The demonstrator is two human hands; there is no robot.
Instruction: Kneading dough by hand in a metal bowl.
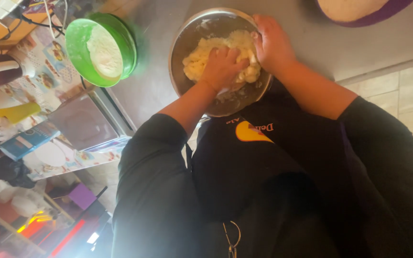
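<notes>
— Where does the single view sit?

— On the person's head, looking steeply down the dark apron to the grey worktop (158, 81), so the scene reads inverted, with the torso filling the lower frame.

— How near?

— Close: the round steel bowl (182, 43) lies at arm's length, upper centre. A green plastic bowl (80, 50) sits toward the upper left; a cluttered shelf edges the left.

Pale, perhaps lumpy dough (225, 50) in steel bowl (187, 43)

Shiny metal bowl (182, 57); lumpy, soft dough (201, 59); glossy green plastic bowl (80, 45).
</notes>
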